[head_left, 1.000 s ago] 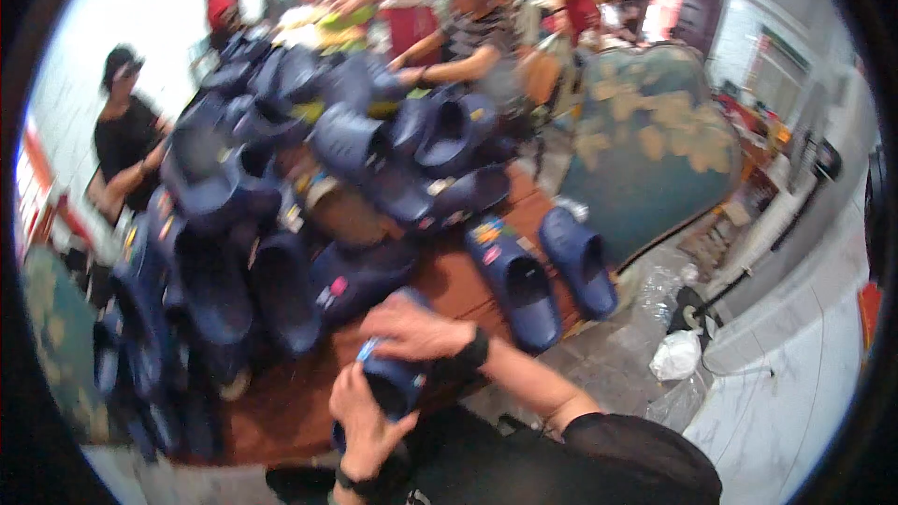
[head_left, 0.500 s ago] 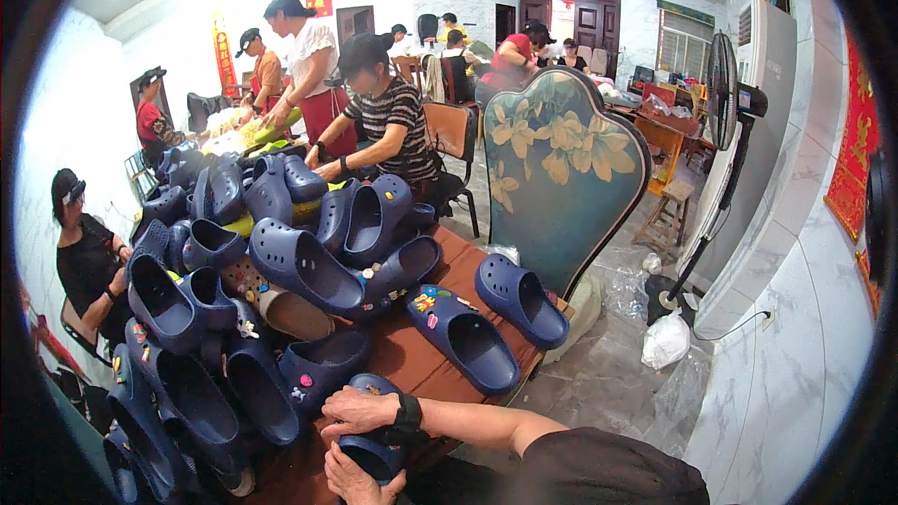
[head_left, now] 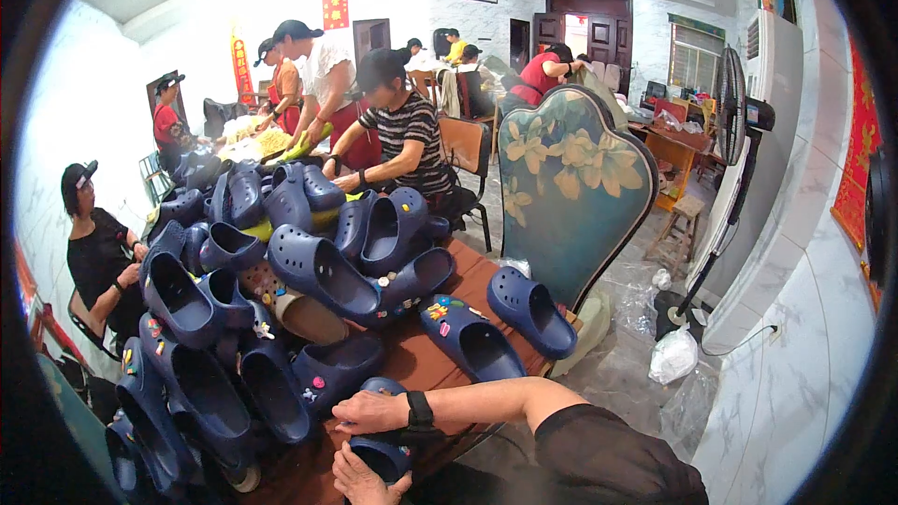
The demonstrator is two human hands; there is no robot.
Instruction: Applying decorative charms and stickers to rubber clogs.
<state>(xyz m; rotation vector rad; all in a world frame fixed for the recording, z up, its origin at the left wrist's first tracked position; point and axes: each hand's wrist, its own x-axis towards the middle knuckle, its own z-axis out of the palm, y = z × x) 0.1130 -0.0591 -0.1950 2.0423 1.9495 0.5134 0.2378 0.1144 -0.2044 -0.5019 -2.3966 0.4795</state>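
Both my hands are on a navy clog [head_left: 382, 456] at the table's near edge. My left hand [head_left: 368, 479] wraps round the clog's near end from below. Across its middle lies my right hand [head_left: 371, 411], a black band on the wrist, with fingers bent and drawn together near the clog's side. Whether a small piece is between those fingertips is hidden. Just beyond my hands, a navy clog with a pink charm [head_left: 339, 369] rests on the pile. To the right lie a charm-covered clog [head_left: 470, 340] and a plain clog [head_left: 531, 312].
A heap of navy clogs [head_left: 323, 273] covers the brown table [head_left: 421, 369]'s left side. A flowered chair back [head_left: 575, 182] rises at its right. Beyond are a standing fan [head_left: 732, 105], a wooden stool [head_left: 675, 227] and plastic bags [head_left: 673, 355]. Several people work around the table.
My view has shifted, so the scene sits slightly further right and lower. Both my hands stay on the clog. Across the table, a person in white now lifts something yellow-green.
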